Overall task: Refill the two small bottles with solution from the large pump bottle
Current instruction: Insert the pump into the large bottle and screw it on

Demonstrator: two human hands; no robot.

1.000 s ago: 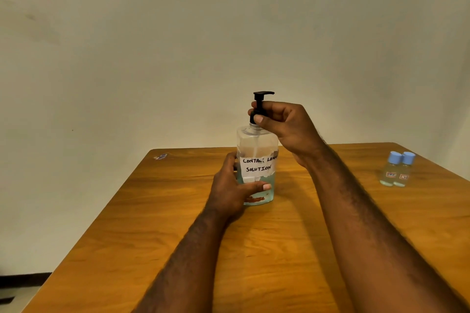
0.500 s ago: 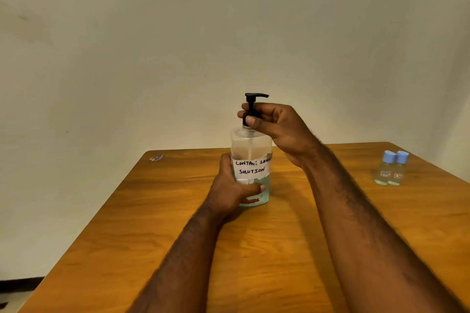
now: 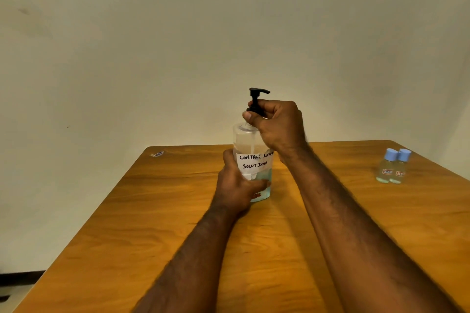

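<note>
Both hands on large clear plastic pump bottle (image 3: pixel 245 141), white handwritten label.
Left hand (image 3: pixel 235 190) wraps the base; above it, right hand (image 3: pixel 277 124) pinches the black collar (image 3: pixel 254 109). Two small blue-capped clear bottles (image 3: pixel 393 169) stand capped, well right of both grips. Risk: a hard twist against a slack lower hold could tip it, spilling on the brown wooden table (image 3: pixel 152 223).
</note>
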